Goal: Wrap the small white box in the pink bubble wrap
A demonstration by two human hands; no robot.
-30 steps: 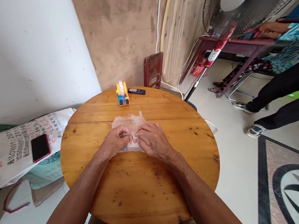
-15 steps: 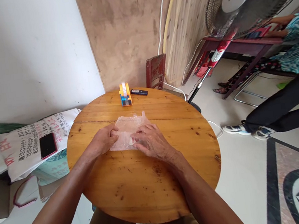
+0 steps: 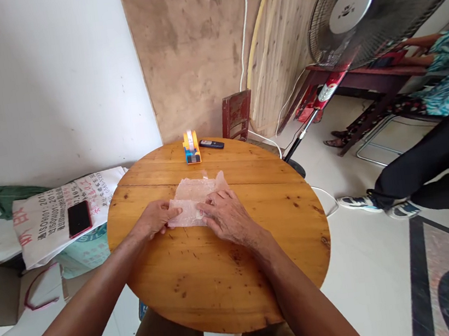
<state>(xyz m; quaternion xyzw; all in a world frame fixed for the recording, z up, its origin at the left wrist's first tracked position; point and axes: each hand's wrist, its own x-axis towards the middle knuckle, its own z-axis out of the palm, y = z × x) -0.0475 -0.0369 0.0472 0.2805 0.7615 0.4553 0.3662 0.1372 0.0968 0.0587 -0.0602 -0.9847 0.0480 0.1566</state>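
Observation:
A sheet of clear bubble wrap [image 3: 189,187] lies on the round wooden table [image 3: 206,280], its near part folded over. My left hand [image 3: 157,219] pinches the left end of the fold, thumb on top and fingers beneath. Over the right part rests my right hand [image 3: 228,212], its curled fingers pressing the folded layer. Beside its thumb, a small whitish patch with red marks shows through the wrap; what it belongs to is hidden. Beyond the sheet stands an orange and blue tape dispenser [image 3: 191,149], with a dark slim object [image 3: 211,144] to its right.
On the left, a phone [image 3: 79,218] lies on a printed white sack [image 3: 43,208], above an open cardboard box [image 3: 2,296]. A wooden chair [image 3: 236,114] stands behind the table. To the right are a standing fan [image 3: 347,14] and people's legs [image 3: 419,175].
The near edge of the bubble wrap is now folded over more clearly. My left thumb has come to rest on top of the fold's left end. The view has shifted slightly.

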